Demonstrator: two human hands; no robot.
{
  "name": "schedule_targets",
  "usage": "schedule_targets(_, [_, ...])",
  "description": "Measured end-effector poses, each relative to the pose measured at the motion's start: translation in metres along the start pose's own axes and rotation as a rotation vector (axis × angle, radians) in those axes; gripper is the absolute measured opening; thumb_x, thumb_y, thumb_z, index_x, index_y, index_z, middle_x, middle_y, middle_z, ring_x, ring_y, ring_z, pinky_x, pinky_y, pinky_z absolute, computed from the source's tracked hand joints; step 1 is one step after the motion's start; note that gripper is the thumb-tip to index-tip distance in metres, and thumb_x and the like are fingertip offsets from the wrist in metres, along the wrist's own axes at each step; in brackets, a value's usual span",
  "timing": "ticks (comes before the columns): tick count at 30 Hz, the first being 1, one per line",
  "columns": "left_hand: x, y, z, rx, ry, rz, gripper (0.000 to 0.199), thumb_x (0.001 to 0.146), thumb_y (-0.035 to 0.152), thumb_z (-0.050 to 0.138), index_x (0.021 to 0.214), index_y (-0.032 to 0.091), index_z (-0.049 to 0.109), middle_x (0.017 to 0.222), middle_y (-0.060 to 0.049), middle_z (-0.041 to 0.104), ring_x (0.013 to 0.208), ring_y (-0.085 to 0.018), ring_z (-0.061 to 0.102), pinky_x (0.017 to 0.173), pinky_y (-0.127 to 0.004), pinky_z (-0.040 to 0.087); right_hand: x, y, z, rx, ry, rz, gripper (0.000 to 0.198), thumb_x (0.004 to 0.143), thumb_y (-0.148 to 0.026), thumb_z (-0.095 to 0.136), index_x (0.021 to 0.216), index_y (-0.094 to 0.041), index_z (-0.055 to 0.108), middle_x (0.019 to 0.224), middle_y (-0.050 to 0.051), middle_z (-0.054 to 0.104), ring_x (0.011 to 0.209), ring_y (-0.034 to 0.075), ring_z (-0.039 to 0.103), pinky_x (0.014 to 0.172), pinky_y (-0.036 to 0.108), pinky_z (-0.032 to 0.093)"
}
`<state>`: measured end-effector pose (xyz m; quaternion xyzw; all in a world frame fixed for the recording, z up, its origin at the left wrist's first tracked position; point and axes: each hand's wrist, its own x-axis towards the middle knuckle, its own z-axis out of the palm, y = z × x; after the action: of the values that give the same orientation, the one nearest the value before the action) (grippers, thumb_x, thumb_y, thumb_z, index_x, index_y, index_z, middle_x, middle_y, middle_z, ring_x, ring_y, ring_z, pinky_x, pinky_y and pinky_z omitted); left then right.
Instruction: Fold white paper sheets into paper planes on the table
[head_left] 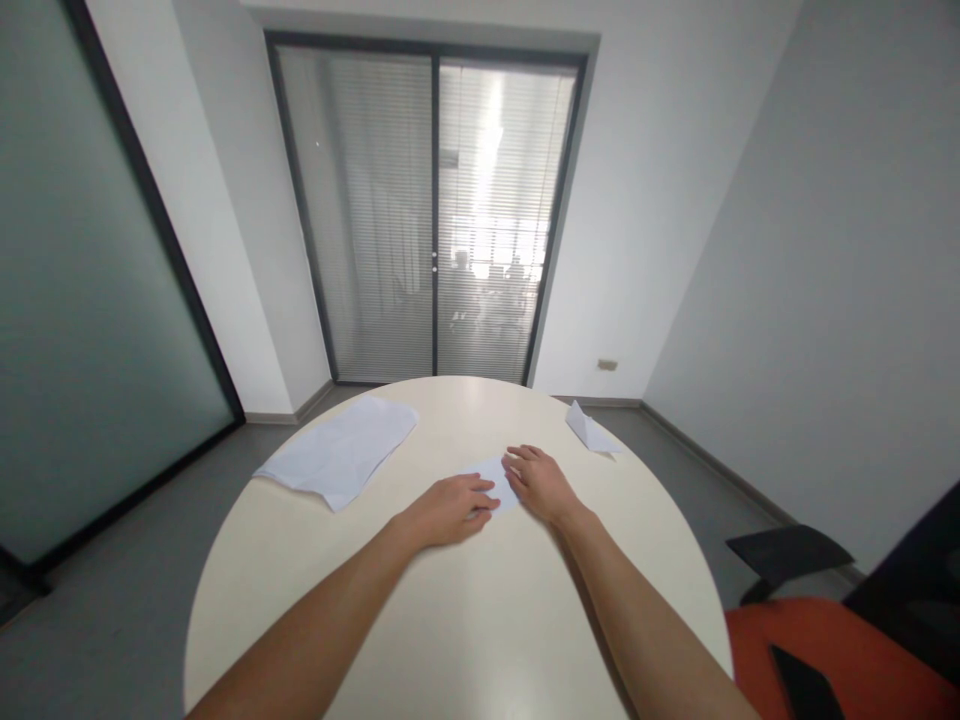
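A small piece of white paper (497, 482) lies flat near the middle of the round table (465, 620). My left hand (453, 508) rests on its left side, palm down with the fingers stretched out and somewhat apart. On the right side of the paper, my right hand (538, 482) lies with its fingers extended over the edge. Parts of the paper are hidden beneath both hands. Neither hand grips anything that I can see.
Large creased white sheets (337, 450) lie at the table's left edge. A folded paper piece (591, 430) stands near the right edge. An orange chair (832, 650) with black armrests is at the right. Beyond the table are glass doors (435, 210) with blinds.
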<state>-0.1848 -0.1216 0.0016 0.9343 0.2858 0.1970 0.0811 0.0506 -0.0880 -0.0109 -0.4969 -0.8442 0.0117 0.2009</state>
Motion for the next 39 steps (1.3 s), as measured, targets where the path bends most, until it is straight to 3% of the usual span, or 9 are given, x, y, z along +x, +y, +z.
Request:
schedule_targets(5, [0.001, -0.006, 0.006, 0.033, 0.04, -0.052, 0.03, 0.097, 0.029, 0.049, 0.12, 0.027, 0.069, 0.134, -0.004, 0.063, 0.125, -0.021, 0.056, 0.113, -0.039, 0.04, 0.001, -0.003, 0.0, 0.121, -0.012, -0.11, 0.032, 0.094, -0.027, 0.05, 0.115, -0.023, 0.073, 0.119, 0.008, 0.07, 0.109, 0.022, 0.062, 0.098, 0.035, 0.046])
schedule_targets(11, [0.0, -0.008, 0.009, 0.041, 0.034, -0.063, 0.03, 0.096, 0.033, 0.051, 0.121, 0.028, 0.069, 0.135, -0.004, 0.062, 0.127, -0.022, 0.055, 0.113, -0.04, 0.038, 0.0, 0.003, -0.008, -0.036, -0.008, 0.027, 0.03, 0.094, -0.032, 0.052, 0.106, -0.025, 0.078, 0.114, 0.008, 0.072, 0.104, 0.025, 0.062, 0.093, 0.037, 0.047])
schedule_targets(14, [-0.001, -0.008, 0.009, 0.052, 0.037, -0.06, 0.03, 0.097, 0.033, 0.051, 0.121, 0.028, 0.069, 0.134, -0.005, 0.063, 0.126, -0.024, 0.055, 0.112, -0.041, 0.039, 0.0, 0.001, -0.012, -0.09, 0.008, 0.009, 0.028, 0.093, -0.03, 0.052, 0.099, -0.026, 0.079, 0.11, 0.008, 0.072, 0.101, 0.024, 0.062, 0.09, 0.035, 0.048])
schedule_targets(18, [0.0, -0.007, 0.009, 0.093, 0.046, -0.071, 0.031, 0.098, 0.035, 0.048, 0.121, 0.029, 0.068, 0.133, -0.005, 0.061, 0.124, -0.024, 0.055, 0.11, -0.039, 0.041, 0.0, -0.004, -0.008, 0.068, -0.011, -0.057, 0.028, 0.093, -0.026, 0.051, 0.105, -0.026, 0.077, 0.105, 0.006, 0.072, 0.097, 0.021, 0.063, 0.086, 0.031, 0.048])
schedule_targets(24, [-0.001, -0.004, 0.009, 0.104, 0.067, -0.178, 0.031, 0.097, 0.038, 0.049, 0.121, 0.032, 0.067, 0.12, -0.004, 0.06, 0.101, -0.02, 0.063, 0.095, -0.034, 0.049, -0.001, -0.005, -0.004, 0.158, -0.03, -0.088, 0.028, 0.09, -0.023, 0.055, 0.107, -0.024, 0.077, 0.108, 0.007, 0.072, 0.099, 0.021, 0.063, 0.09, 0.032, 0.048])
schedule_targets(29, [-0.001, -0.004, 0.008, 0.093, 0.067, -0.169, 0.03, 0.096, 0.037, 0.05, 0.122, 0.03, 0.065, 0.118, -0.004, 0.061, 0.103, -0.021, 0.062, 0.095, -0.033, 0.048, 0.0, -0.011, -0.008, 0.214, -0.012, -0.148, 0.033, 0.087, -0.018, 0.054, 0.109, -0.026, 0.076, 0.106, 0.005, 0.074, 0.099, 0.02, 0.065, 0.091, 0.032, 0.049])
schedule_targets(39, [-0.002, -0.008, 0.008, 0.054, 0.094, -0.265, 0.031, 0.087, 0.041, 0.063, 0.11, 0.022, 0.058, 0.11, -0.004, 0.066, 0.099, -0.022, 0.064, 0.086, -0.033, 0.049, 0.0, -0.013, -0.004, 0.287, -0.055, -0.159, 0.019, 0.084, -0.026, 0.064, 0.094, -0.025, 0.081, 0.102, 0.005, 0.074, 0.087, 0.019, 0.067, 0.077, 0.027, 0.05])
